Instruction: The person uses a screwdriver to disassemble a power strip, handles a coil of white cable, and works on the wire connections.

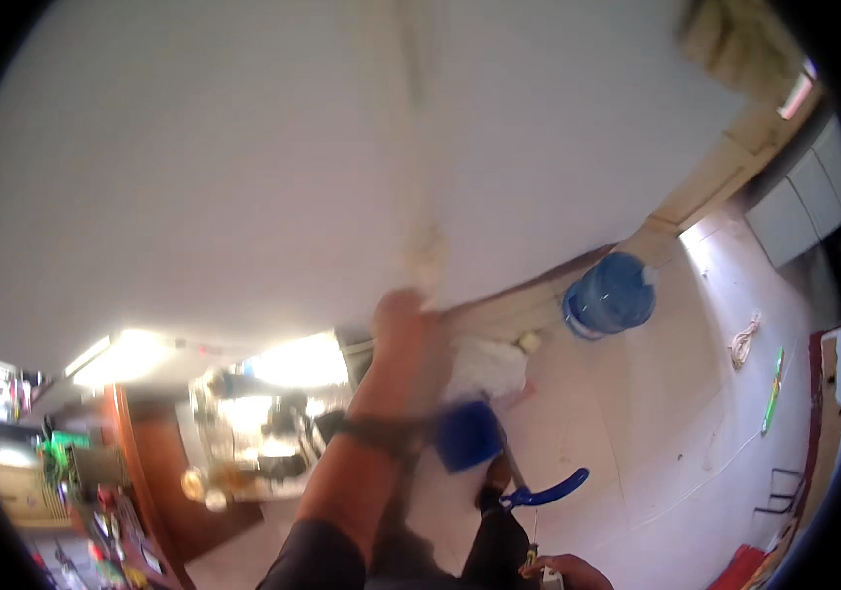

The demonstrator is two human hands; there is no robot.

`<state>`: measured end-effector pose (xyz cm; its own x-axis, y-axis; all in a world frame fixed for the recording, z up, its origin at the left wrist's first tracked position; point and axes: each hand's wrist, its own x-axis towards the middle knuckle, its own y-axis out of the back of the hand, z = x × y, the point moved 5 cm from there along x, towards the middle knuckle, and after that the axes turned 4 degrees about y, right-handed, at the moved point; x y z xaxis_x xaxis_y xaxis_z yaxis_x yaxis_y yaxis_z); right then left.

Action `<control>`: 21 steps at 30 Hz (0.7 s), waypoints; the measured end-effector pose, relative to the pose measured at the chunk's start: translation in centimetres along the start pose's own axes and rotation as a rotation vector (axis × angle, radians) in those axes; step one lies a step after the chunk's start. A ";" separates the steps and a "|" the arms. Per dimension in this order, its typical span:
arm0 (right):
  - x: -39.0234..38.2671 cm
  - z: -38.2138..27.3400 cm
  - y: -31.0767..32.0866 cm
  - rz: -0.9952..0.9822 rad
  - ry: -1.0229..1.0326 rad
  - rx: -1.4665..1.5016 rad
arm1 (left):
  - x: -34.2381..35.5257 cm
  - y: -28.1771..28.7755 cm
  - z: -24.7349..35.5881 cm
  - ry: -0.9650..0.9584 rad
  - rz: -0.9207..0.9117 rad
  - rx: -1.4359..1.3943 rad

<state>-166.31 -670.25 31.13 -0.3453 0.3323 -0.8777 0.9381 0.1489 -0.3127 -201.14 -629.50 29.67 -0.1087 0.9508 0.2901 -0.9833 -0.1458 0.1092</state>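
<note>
My left hand (407, 313) reaches up against the large pale wall (194, 177), at the lower end of a blurred beige vertical strip (425, 236). Motion smears its fingers, so I cannot tell whether they hold anything. A dark band (381, 433) circles that wrist. At the lower edge, partly cut off, my right hand (568, 568) is closed around what looks like a screwdriver (533, 557), with a yellow and dark handle and a thin shaft pointing up. Something small and white (551, 580) shows beside those fingers.
Past my left forearm, a blue dustpan (470, 436) with a long blue-gripped handle (548, 490) stands near my foot. A white bag (487, 368) and a blue water jug (612, 295) sit along the wall. Farther right lie coiled cord (743, 342) and a green stick (773, 391). Cluttered shelves (263, 433) stand left.
</note>
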 end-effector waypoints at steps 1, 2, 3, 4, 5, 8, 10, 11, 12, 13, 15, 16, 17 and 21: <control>-0.7 0.3 0.1 0.068 -0.036 0.046 | -0.2 -0.9 -0.5 0.403 0.073 -0.183; -0.5 -0.2 -0.7 0.045 0.033 0.021 | 1.2 0.0 3.3 0.768 0.205 -0.236; -0.2 -0.9 -1.4 0.025 0.081 0.022 | 2.3 1.5 6.4 0.688 0.209 -0.135; -0.4 -1.3 -1.7 0.010 0.102 0.029 | 3.6 1.9 9.1 0.506 0.157 -0.008; -0.5 -1.7 -2.0 -0.006 0.123 0.034 | 4.9 2.0 11.9 0.322 0.110 0.119; -1.7 -1.7 -2.1 0.016 0.154 0.096 | 8.7 0.1 23.5 -0.101 0.098 0.519; -1.7 -1.9 -2.4 0.004 0.199 0.145 | 10.2 -1.2 29.6 -0.494 0.144 0.649; -1.3 -2.1 -2.2 0.027 0.159 0.144 | 11.3 -0.8 30.4 -0.498 0.146 0.666; -1.6 -1.9 -2.0 0.061 0.136 0.146 | 11.7 -1.1 32.7 -0.643 0.180 0.753; -1.8 -1.9 -2.1 0.053 0.157 0.148 | 11.9 -1.4 35.2 -0.793 0.216 0.839; -1.9 -1.1 -1.8 0.090 0.162 0.235 | 12.7 -1.6 39.8 -0.875 0.248 0.886; -1.9 -0.8 -1.5 0.084 0.174 0.237 | 13.0 -1.7 41.7 -0.934 0.278 0.931; -1.9 -0.5 -1.3 0.074 0.197 0.239 | 13.6 -1.8 43.1 -0.947 0.278 0.929; -2.9 -0.9 -1.0 0.018 0.289 0.278 | 15.5 -2.4 47.5 -0.973 0.334 1.017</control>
<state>-166.23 -670.51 34.32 -0.2851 0.5865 -0.7581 0.9017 -0.1042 -0.4197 -193.54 -627.35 79.04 0.2401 0.3355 0.9109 -0.3592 -0.8411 0.4044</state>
